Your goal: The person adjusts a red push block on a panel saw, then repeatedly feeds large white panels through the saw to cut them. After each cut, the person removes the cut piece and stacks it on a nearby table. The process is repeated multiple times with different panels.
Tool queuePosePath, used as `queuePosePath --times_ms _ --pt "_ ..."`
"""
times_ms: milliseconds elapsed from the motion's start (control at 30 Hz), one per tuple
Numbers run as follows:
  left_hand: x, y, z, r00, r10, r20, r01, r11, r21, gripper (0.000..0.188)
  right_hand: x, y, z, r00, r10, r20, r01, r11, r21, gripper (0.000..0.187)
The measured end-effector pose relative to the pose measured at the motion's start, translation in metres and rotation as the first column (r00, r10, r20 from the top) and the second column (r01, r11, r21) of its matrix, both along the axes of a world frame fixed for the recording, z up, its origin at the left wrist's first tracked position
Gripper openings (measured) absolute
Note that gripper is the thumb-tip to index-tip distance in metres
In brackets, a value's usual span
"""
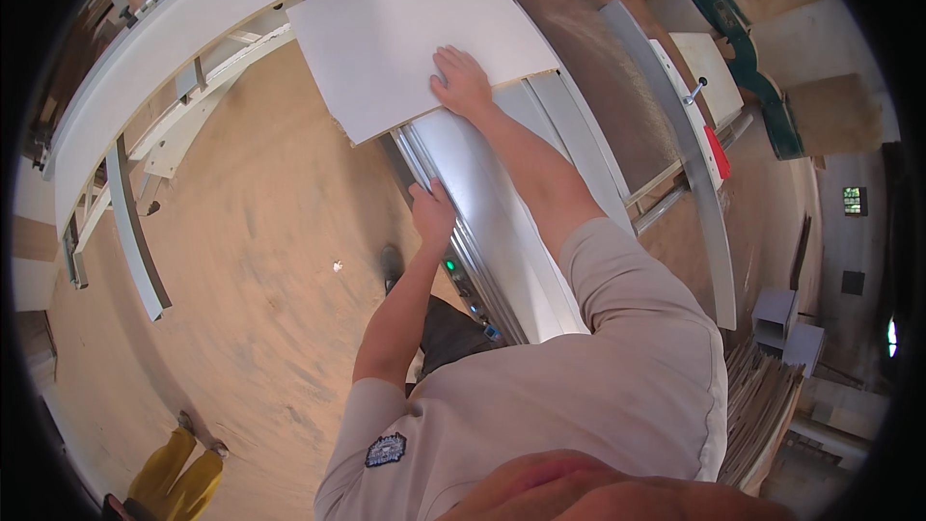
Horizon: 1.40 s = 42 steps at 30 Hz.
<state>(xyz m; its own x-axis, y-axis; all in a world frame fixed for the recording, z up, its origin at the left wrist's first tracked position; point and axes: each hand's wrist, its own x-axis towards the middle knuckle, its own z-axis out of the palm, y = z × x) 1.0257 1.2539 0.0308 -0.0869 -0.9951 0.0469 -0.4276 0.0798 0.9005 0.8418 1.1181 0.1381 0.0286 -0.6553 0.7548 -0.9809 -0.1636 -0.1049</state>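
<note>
My right hand [461,83] lies flat with fingers spread on a white board [371,48], close to the board's near edge. The board rests across a silver metal machine table [473,183] and sticks out past its left side. Lower down, my left hand [432,212] is closed around the grooved metal rail [417,156] along the table's left edge. Part of its grip is hidden behind the hand. Below that hand, the machine's side carries a control panel [461,280] with a lit green button.
A long pale frame [183,111] with a jutting metal bar [135,232] curves over the left floor. At right stands a grey guard arm [709,232] with a red part [717,152]. Stacked thin boards [757,405] lean lower right. Another person's yellow trousers [174,473] show lower left.
</note>
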Motion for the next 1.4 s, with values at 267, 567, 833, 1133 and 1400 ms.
queuePosePath --times_ms 267,567,833,1133,1400 --pt "-0.005 -0.008 -0.058 1.000 0.005 -0.010 -0.006 0.995 -0.096 0.043 -0.004 0.000 -0.034 1.000 -0.027 0.001 0.027 0.999 0.016 0.046" --pt "-0.002 -0.005 -0.053 0.997 -0.052 0.051 0.053 0.998 -0.033 0.044 -0.005 -0.004 -0.035 1.000 -0.003 0.010 0.003 0.998 0.058 0.048" --pt "0.076 -0.070 -0.005 0.634 -0.753 -0.176 0.750 0.543 0.377 0.041 -0.015 -0.023 -0.020 0.999 0.018 0.029 -0.023 0.984 0.177 0.049" --pt "0.550 -0.190 0.130 0.799 0.584 0.144 -0.440 0.731 -0.521 0.021 0.019 -0.044 0.014 0.984 -0.106 0.142 0.055 0.944 0.324 0.052" --pt "0.703 -0.336 0.097 0.860 0.504 -0.083 -0.470 0.844 0.257 0.075 0.315 -0.178 0.056 0.955 0.077 0.286 -0.186 0.906 0.379 0.032"
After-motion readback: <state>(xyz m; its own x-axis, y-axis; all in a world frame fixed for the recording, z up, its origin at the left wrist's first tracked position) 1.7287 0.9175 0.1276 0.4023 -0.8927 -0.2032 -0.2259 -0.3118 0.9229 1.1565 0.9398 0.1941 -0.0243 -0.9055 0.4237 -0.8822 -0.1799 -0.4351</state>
